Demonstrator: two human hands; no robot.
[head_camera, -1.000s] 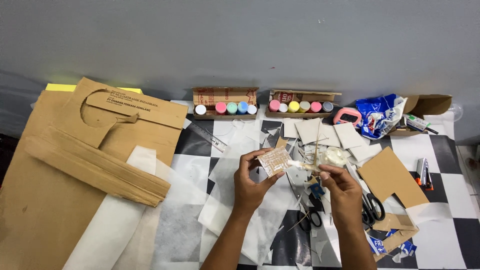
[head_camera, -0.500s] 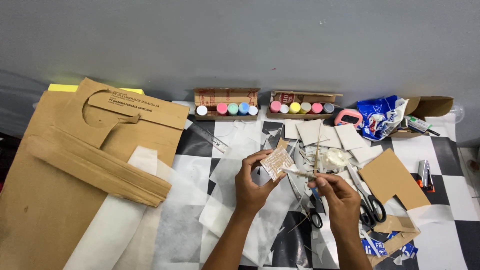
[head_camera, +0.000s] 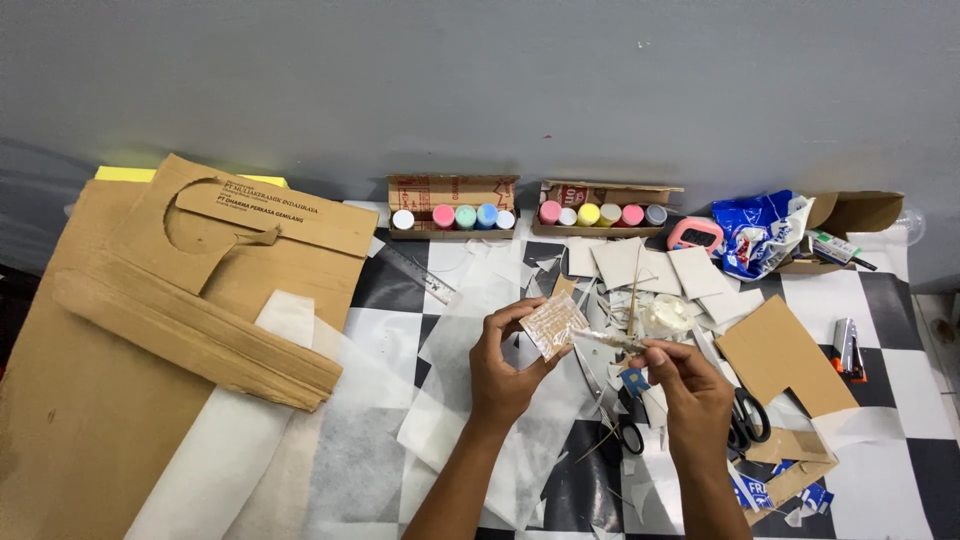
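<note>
My left hand (head_camera: 505, 365) pinches a small square of brown cardboard (head_camera: 551, 324) smeared with whitish glue, tilted up over the checkered floor. My right hand (head_camera: 690, 385) grips a thin pale stick (head_camera: 604, 340) whose tip points at the square's edge. The two hands are close together, the stick nearly touching the cardboard piece. Sheets of white paper (head_camera: 480, 420) lie under both hands.
Large cardboard sheets (head_camera: 150, 330) cover the left. Two cardboard trays of paint pots (head_camera: 452, 216) (head_camera: 602, 213) stand by the wall. Scissors (head_camera: 745, 420), a cardboard cut-out (head_camera: 780, 355), a clear tape roll (head_camera: 668, 315), a pink object (head_camera: 694, 234), a blue bag (head_camera: 760, 232) and a ruler (head_camera: 420, 275) lie around.
The right hand has drawn the stick slightly right and down. The left hand has tilted the cardboard square a little; both hands stay in the same spot.
</note>
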